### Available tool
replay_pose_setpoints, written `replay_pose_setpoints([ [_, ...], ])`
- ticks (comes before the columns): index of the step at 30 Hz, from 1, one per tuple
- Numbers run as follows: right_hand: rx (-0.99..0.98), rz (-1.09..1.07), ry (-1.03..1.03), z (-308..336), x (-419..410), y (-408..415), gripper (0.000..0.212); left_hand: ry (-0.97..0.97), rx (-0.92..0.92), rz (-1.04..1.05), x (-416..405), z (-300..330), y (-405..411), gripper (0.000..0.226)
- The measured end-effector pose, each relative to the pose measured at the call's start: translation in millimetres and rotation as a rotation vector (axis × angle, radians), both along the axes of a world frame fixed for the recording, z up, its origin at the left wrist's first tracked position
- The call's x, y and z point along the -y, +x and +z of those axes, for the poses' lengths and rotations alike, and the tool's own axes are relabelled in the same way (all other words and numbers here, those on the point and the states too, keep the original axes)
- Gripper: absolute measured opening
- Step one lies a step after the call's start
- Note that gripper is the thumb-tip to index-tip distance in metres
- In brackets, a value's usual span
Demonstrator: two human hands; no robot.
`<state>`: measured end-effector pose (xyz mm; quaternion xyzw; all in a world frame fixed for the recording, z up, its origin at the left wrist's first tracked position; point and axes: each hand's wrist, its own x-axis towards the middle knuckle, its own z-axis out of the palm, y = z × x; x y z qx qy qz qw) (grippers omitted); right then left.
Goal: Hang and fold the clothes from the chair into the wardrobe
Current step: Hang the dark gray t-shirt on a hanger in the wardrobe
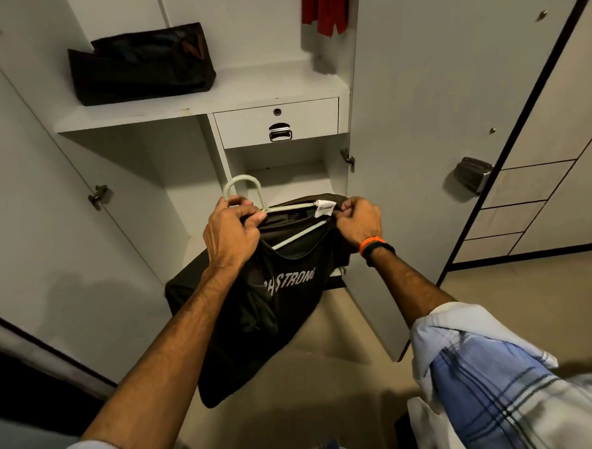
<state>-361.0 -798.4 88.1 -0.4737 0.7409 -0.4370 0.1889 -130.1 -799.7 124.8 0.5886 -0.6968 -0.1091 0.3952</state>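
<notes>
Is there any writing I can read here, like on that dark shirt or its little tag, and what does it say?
"HSTRON": white print on the black T-shirt; a fold hides the letters before it and the last letter is cut off, so the whole word cannot be read.
White neck tag on the shirt's collar: too small and blurred to read.
Black bag on the shelf: no readable text.

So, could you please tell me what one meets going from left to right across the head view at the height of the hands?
Left wardrobe door hinge → left hand gripping the pale hanger → dark T-shirt's white neck label → right hand pinching the collar → right door's metal handle.
</notes>
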Motion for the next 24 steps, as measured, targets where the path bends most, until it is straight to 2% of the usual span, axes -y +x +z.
replay_pose_setpoints([
  [2,-0.013,-0.014,-0.076,11,-3,0,0.014,0.014,0.035,0.000,0,-2,2,0.023],
  [6,0.011,0.079,-0.248,42,-7,11,0.020,0.073,0.159,-0.019,-3,-10,-2,0.019],
  [9,0.122,0.254,-0.318,58,-8,22,0.021,0.090,0.193,-0.045,-6,-16,-14,0.017],
  [11,0.226,0.415,-0.274,61,-10,24,0.018,0.086,0.158,-0.066,-4,-17,-21,0.017],
  [12,0.211,0.474,-0.234,60,-11,22,0.018,0.080,0.131,-0.076,-3,-16,-24,0.018],
  [16,-0.217,0.510,0.012,44,-13,0,0.026,0.085,0.020,-0.138,4,-15,-24,0.019],
  [18,-0.322,0.557,0.123,36,-14,-8,0.030,0.084,-0.026,-0.169,7,-15,-23,0.019],
  [20,-0.368,0.589,0.154,30,-14,-12,0.020,0.082,-0.059,-0.204,8,-14,-24,0.018],
  [22,-0.335,0.565,0.100,25,-14,-13,0.007,0.094,-0.059,-0.247,7,-13,-26,0.016],
  [24,-0.269,0.525,0.012,24,-14,-16,0.010,0.118,-0.063,-0.279,7,-13,-26,0.018],
])
